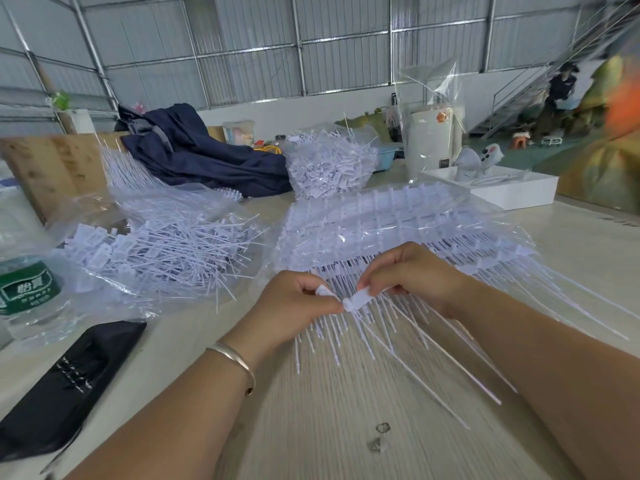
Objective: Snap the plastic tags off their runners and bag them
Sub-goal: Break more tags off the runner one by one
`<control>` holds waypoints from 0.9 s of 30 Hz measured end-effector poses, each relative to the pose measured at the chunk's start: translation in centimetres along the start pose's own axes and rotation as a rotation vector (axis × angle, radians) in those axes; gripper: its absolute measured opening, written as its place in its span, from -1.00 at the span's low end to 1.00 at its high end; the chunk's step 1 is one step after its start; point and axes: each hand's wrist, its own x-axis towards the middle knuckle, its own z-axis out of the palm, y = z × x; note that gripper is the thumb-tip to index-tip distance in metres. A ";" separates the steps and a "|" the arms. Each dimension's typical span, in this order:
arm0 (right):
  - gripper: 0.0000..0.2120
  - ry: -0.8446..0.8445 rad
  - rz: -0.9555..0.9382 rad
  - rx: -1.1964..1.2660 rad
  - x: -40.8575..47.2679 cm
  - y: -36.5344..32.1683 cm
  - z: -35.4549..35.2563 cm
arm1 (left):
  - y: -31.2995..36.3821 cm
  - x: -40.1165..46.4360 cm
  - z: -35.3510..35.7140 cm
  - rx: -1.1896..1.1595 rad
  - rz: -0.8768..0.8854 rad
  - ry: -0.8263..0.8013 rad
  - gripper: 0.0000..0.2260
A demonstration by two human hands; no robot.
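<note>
- Pinching a white tag (pixel 360 301) between thumb and curled fingers, the right hand (pixel 412 271) holds it right at the left hand's fingertips.
- Left hand (pixel 294 306) curls round another white piece (pixel 323 291), fingers pressed together.
- Runner stack (pixel 398 230) sits just beyond both sets of fingers.
- Open bag of loose tags (pixel 162 247) lies well left of them.

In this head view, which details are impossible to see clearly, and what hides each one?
- Left hand: its fingertips curl under, so the grip on the white tag is partly hidden.
- Water bottle: cut off by the left edge; label text too small.
- Person by the stairs: blurred and distant.
- Bag of loose tags: wrinkled film hides the count.
- Right hand: covers the runner under it.
</note>
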 end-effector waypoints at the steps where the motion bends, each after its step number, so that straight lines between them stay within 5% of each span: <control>1: -0.78 -0.003 0.009 -0.018 0.0 0.0 0.0 | 0.0 0.0 0.2 0.050 0.026 0.025 -0.83; 11: -0.87 0.008 -0.001 0.012 0.2 0.0 -0.4 | -0.6 0.1 0.1 0.556 0.033 0.404 -0.74; 18: -0.89 0.113 -0.017 0.077 0.7 0.8 -0.6 | -0.3 0.8 -0.4 0.155 0.012 0.349 -0.68; 23: -0.86 0.125 -0.058 0.041 0.7 0.8 -0.5 | 0.3 0.3 -0.7 -0.452 -0.356 0.054 -0.58; 27: -0.90 0.085 -0.118 -0.003 0.6 0.8 -0.1 | 0.5 0.2 -0.5 -0.651 -0.471 -0.109 -0.53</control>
